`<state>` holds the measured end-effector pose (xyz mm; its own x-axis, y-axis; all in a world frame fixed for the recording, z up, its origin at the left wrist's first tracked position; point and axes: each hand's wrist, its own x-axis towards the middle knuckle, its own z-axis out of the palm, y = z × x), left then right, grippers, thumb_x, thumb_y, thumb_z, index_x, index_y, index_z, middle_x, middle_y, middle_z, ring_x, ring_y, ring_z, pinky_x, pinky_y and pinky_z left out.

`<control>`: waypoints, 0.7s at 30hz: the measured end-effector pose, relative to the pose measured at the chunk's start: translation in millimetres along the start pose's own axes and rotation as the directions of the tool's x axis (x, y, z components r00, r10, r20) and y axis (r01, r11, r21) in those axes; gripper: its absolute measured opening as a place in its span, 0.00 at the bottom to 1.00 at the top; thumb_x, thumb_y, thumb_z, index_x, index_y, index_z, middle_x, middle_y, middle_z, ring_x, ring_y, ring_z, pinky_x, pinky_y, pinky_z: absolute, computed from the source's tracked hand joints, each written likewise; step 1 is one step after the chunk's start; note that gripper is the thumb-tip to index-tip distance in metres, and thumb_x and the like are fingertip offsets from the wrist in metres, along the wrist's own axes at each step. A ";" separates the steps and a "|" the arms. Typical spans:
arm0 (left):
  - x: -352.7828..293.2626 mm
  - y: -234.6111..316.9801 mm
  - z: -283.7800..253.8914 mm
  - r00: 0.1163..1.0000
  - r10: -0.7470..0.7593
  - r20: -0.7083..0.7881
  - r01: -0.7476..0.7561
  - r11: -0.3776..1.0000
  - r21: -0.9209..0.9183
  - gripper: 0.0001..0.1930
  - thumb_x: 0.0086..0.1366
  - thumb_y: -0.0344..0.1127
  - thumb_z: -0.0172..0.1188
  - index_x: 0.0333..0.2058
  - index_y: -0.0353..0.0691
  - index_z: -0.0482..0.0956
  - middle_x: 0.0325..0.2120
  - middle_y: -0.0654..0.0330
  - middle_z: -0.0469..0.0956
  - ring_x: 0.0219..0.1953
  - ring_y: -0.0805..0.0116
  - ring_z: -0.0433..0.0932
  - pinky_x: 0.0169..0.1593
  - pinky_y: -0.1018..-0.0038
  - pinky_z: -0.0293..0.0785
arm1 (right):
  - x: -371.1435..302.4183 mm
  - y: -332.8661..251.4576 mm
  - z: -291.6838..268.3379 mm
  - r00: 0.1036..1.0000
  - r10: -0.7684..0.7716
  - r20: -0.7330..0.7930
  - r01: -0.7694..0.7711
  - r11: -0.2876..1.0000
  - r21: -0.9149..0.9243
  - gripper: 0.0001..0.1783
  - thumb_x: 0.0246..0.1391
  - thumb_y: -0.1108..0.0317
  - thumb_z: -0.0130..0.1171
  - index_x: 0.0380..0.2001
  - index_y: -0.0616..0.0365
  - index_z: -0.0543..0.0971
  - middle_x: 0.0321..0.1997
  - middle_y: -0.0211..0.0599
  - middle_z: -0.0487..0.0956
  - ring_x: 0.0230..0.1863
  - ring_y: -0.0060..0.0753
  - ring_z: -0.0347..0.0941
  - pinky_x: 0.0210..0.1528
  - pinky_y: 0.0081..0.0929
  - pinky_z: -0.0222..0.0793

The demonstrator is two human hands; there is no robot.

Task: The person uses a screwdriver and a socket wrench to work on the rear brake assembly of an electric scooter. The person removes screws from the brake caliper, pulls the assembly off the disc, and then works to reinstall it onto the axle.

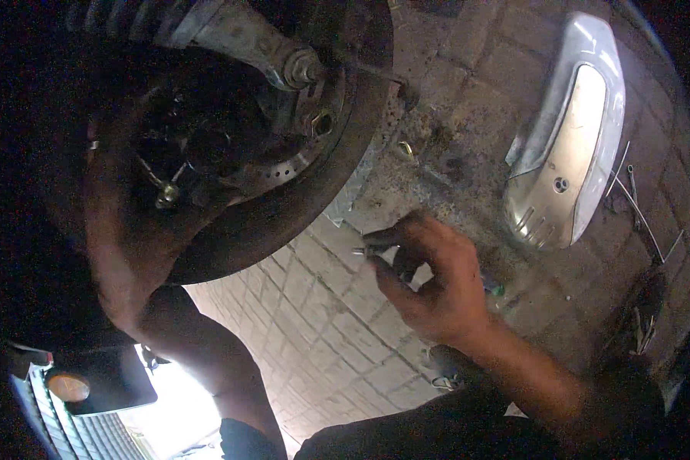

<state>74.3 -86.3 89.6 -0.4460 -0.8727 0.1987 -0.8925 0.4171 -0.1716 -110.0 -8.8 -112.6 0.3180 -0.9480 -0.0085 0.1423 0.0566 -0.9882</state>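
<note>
The person's right hand (441, 284) is held above the paved ground (322, 307), just to the right of a large dark wheel (284, 238). Its thumb and forefinger come together at their tips, pinched on a small metal piece (359, 251), whose bright end sticks out to the left. That piece is therefore in the air between the fingertips, near the tyre's lower right edge and apart from it. The right forearm comes in from the lower right

The left hand (134, 257) reaches up into the shadow at the left side of the wheel. Its fingertips are lost in the dark, so one cannot tell whether they are apart or clamped on something. A brass-coloured fitting (166, 192) with two thin prongs shows just beside this hand, and a curved metal plate (280, 172) with a row of small holes lies further right. Above, a grey metal arm (241, 42) slants down to a nut (305, 69)

On the paving at the upper right lies a silver cover (567, 146) with a pale inset, thin metal rods (638, 211) just to its right. A small yellowish metal part (405, 150) rests on the stained patch between wheel and cover. At the lower left, an orange lamp (67, 387) shows beside a glaring bright area
</note>
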 end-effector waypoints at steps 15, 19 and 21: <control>-1.2 -5.9 -3.2 0.994 0.007 0.110 -0.014 0.998 0.064 0.41 0.35 0.35 0.75 0.54 0.42 0.72 0.48 0.49 0.75 0.49 0.50 0.75 0.53 0.60 0.72 | 34.1 -27.9 6.6 0.980 -0.168 -0.105 0.171 0.985 0.016 0.16 0.39 0.76 0.66 0.37 0.58 0.79 0.31 0.41 0.75 0.25 0.37 0.75 0.27 0.31 0.70; -3.9 -2.0 -4.4 0.992 -0.065 0.108 0.053 0.993 0.108 0.40 0.36 0.36 0.76 0.54 0.42 0.73 0.48 0.50 0.75 0.48 0.52 0.76 0.51 0.61 0.73 | 64.1 -35.2 26.8 0.897 -0.397 -0.192 0.387 0.918 -0.087 0.21 0.37 0.74 0.65 0.40 0.62 0.75 0.36 0.49 0.75 0.34 0.55 0.74 0.33 0.42 0.73; -1.8 -1.3 -2.5 0.993 -0.085 0.081 0.084 0.996 0.023 0.40 0.37 0.36 0.77 0.54 0.43 0.73 0.48 0.51 0.76 0.47 0.53 0.77 0.50 0.62 0.74 | 75.6 -38.7 29.8 0.816 -0.507 -0.279 0.492 0.861 -0.128 0.22 0.35 0.74 0.65 0.39 0.63 0.75 0.35 0.51 0.75 0.35 0.57 0.74 0.34 0.44 0.73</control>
<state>76.1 -84.6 91.9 -0.3614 -0.9227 0.1340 -0.9250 0.3367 -0.1762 -63.6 -73.4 -70.4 -0.0740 -0.8892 0.4515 0.1593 -0.4574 -0.8749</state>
